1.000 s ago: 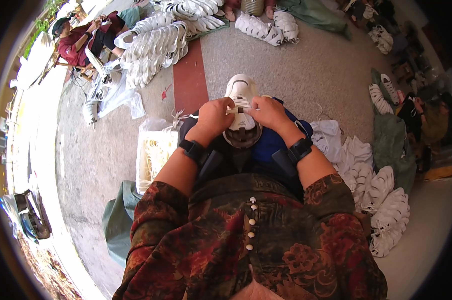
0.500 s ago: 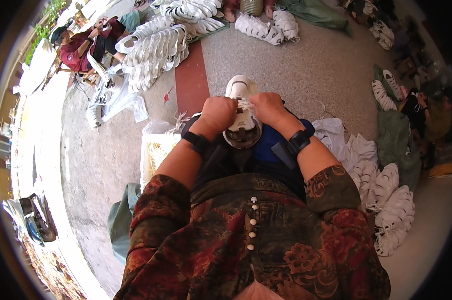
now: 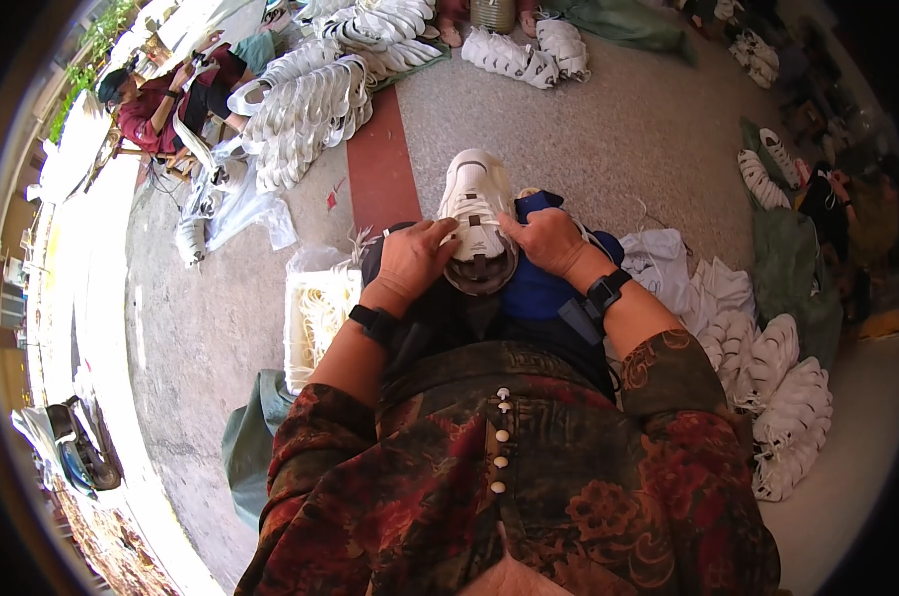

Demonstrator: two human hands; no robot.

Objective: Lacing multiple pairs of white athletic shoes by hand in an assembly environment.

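A white sneaker (image 3: 476, 179) with white laces (image 3: 476, 206) across its front and a dark grey heel opening rests on my lap, toe pointing away from me. My left hand (image 3: 417, 256) grips its left side, fingertips on the upper beside the lace rows. On the opposite side my right hand (image 3: 551, 241) has its fingers curled, with thumb and forefinger pressed at the sneaker's right edge by the laces. Whether a lace end is also pinched in either hand cannot be made out. Blue cloth (image 3: 531, 290) lies under the right hand.
A white box (image 3: 293, 333) of pale laces stands at my left. White shoe uppers (image 3: 792, 417) pile up on the right, beside green cloth (image 3: 792, 273). More uppers (image 3: 310, 124) are heaped ahead on the left, near a seated person (image 3: 156, 114). Further uppers (image 3: 509, 58) lie farther off.
Both hands have moved apart from over the laces to the two sides of the sneaker, and slightly toward me. More of the lacing now shows. The sneaker has stayed on my lap.
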